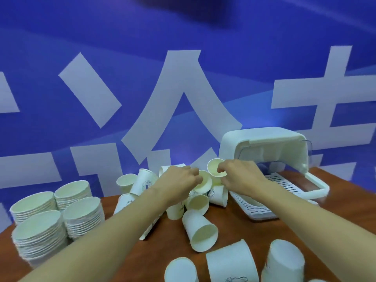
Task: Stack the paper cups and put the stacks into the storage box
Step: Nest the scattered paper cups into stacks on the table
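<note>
A heap of loose white paper cups (200, 231) lies on its sides in the middle of the brown table. My left hand (179, 180) grips one cup (203, 184) at the top of the heap. My right hand (238, 171) pinches the rim of a second cup (213, 169) just beside it, mouth facing me. The two held cups are close together, almost touching. The white storage box (262, 208) stands at the right with its lid (262, 143) raised; a slotted tray shows inside.
Several stacks of white paper bowls (55, 216) stand at the left of the table. More cups (230, 261) stand or lie near the front edge. A blue banner with large white characters rises behind the table.
</note>
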